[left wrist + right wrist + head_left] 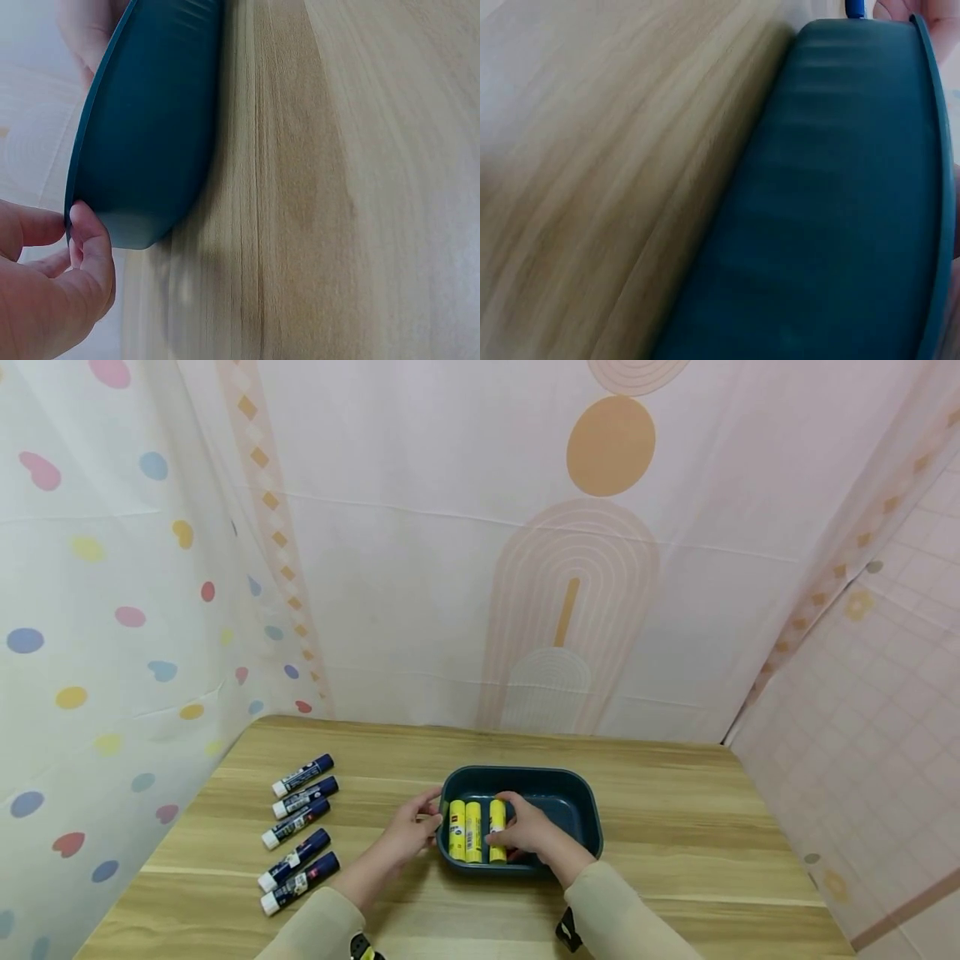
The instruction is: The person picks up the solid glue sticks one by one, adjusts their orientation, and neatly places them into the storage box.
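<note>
A dark teal plastic basin (pixel 573 777) stands on the table, its outer wall (pixel 150 112) filling much of the left wrist view. My left hand (pixel 408 831) pinches the basin's left rim between thumb and fingers. Inside, two yellow glue sticks (pixel 457 831) lie side by side at the left end. Just right of them, my right hand (pixel 534 828) grips a third yellow glue stick (pixel 497 832) between thumb and fingers, low in the basin. In the right wrist view the basin's side (pixel 840 187) hides most of that hand.
Several dark blue glue sticks with white ends (pixel 300 852) lie in a slanting column on the left of the wooden table (pixel 675 860). Patterned curtains (pixel 412 610) hang behind the table and along both sides.
</note>
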Demonstrator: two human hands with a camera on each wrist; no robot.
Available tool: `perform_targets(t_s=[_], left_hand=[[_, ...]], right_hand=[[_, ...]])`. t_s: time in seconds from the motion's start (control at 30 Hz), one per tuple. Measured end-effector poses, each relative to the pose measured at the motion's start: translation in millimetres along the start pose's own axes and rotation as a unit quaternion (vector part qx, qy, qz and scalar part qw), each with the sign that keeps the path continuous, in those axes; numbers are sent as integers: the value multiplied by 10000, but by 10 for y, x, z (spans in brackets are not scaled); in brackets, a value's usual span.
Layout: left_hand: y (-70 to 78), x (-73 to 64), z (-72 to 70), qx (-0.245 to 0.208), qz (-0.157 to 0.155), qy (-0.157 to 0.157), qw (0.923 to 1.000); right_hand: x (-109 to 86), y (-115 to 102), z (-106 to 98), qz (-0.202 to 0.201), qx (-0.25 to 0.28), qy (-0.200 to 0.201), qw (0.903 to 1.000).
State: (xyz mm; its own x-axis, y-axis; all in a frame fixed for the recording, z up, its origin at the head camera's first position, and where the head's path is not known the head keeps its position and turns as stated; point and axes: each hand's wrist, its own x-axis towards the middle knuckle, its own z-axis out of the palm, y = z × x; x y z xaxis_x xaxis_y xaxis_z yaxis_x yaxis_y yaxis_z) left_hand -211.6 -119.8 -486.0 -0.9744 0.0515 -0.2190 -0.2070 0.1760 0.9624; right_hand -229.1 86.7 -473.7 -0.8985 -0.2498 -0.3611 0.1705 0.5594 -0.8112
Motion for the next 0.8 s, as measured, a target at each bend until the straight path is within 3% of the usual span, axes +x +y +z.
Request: perform_targets(t_s=[0.23,0.57,0.8], left_hand=[[13,-11,-1,-40,-17,-18,10000],[13,-17,1,-18,16,-38,10000],[14,-11,-3,13,-52,-28,10000]], right_hand=[[54,-12,85,-183,-615,33,9979],[93,-43,147,-183,-878,-44,9960],[57,-86,156,-257,-1505,-44,9883]])
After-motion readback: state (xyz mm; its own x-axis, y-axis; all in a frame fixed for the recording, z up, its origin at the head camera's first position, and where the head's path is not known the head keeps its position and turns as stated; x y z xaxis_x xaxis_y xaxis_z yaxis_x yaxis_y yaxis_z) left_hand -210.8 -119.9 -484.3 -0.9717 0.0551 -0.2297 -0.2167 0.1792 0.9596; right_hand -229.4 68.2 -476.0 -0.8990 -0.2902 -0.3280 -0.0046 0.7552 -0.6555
